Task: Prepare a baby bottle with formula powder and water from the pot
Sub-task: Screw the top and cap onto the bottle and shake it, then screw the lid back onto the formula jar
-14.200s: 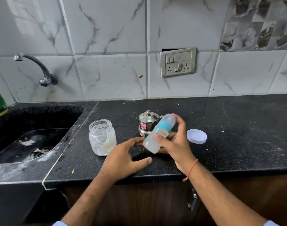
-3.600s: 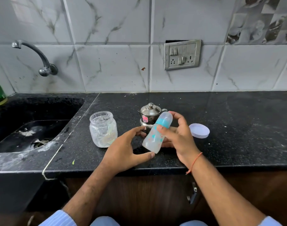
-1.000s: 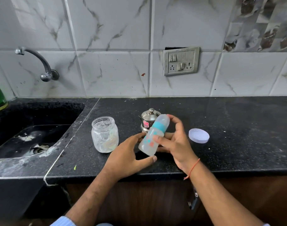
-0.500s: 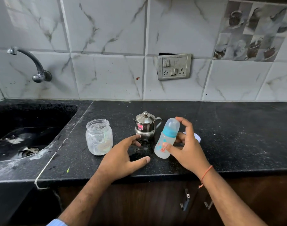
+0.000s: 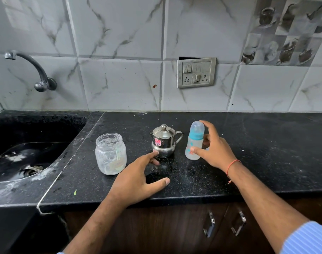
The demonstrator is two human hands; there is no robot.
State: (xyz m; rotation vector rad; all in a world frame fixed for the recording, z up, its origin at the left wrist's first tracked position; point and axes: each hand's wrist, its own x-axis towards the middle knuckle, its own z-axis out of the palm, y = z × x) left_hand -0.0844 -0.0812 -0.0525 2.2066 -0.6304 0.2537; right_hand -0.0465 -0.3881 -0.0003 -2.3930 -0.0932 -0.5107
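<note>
The baby bottle (image 5: 194, 143), clear with a teal collar and a cap on top, stands upright on the black counter (image 5: 266, 147). My right hand (image 5: 214, 151) holds it loosely, thumb on its lower front, fingers behind it, index finger arched by the cap. A small steel pot (image 5: 164, 142) with its lid on stands just left of the bottle. An open clear jar (image 5: 110, 154) with whitish residue sits further left. My left hand (image 5: 138, 178) hovers open above the counter, its index fingertip near the pot's base.
A sink (image 5: 28, 158) with a wall tap (image 5: 37, 70) lies to the left. A sliver of the white jar lid (image 5: 207, 149) shows behind my right hand. A switch plate (image 5: 196, 73) is on the tiled wall. Cabinet handles (image 5: 209, 224) sit below the counter edge.
The bottle has gone from tilted in my right hand to standing upright on the counter, further right beside the pot. My left hand has stayed open in front of the pot.
</note>
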